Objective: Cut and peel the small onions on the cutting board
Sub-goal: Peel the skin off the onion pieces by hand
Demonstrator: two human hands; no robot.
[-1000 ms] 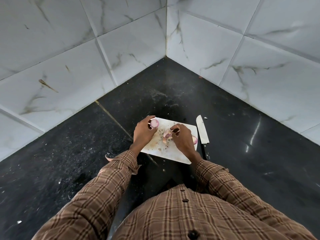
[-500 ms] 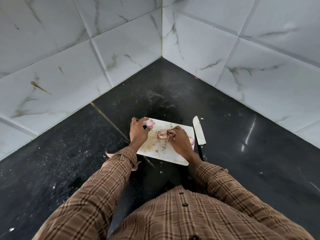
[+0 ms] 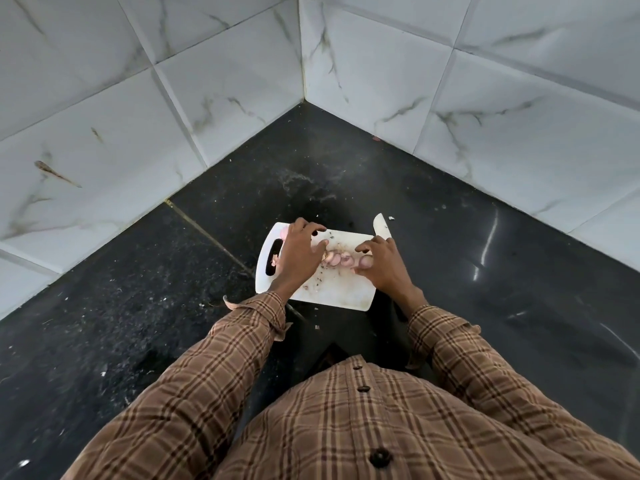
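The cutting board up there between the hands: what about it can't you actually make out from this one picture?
Head view only:
- Knife: only the blade tip shows; the right hand hides the rest.
- Onion pieces: too small to tell peeled from unpeeled, and the count is unclear.
- Pink piece at the far left corner of the cutting board: mostly hidden behind the left hand.
- Scraps by the handle slot: too small to identify.

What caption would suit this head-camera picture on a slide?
Two bare hands, left hand and right hand, gather pink peeled onion pieces on a white plastic cutting board; a knife lies alongside.
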